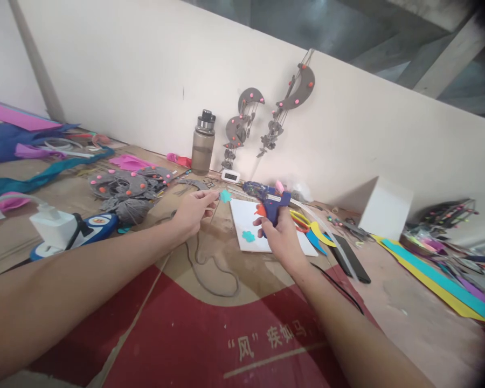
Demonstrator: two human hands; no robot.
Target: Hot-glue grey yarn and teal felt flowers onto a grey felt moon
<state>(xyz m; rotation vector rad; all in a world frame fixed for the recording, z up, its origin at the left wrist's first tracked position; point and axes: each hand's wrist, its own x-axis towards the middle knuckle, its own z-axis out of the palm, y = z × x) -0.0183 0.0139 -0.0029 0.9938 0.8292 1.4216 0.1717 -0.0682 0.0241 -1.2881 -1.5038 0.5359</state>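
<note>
Between the fingertips of my left hand (196, 211) is a small turquoise flower-shaped cutout (225, 195), held above the table. My right hand (281, 231) is wrapped round the handle of a blue glue gun (271, 202) with an orange trigger; its nozzle points left toward the cutout. Under the gun lies a white board (236, 215), with a second turquoise flower cutout (248, 236) on it. A grey cord (216, 295) trails in a loop over the cardboard below my left hand.
A water bottle (203, 145) and a small white digital display (230, 176) stand by the wall. Grey moon-shaped hangings (301, 89) hang there. At left are a power strip (99, 223) and grey yarn pieces (123, 186); at right, a phone (351, 258) and coloured strips (432, 275).
</note>
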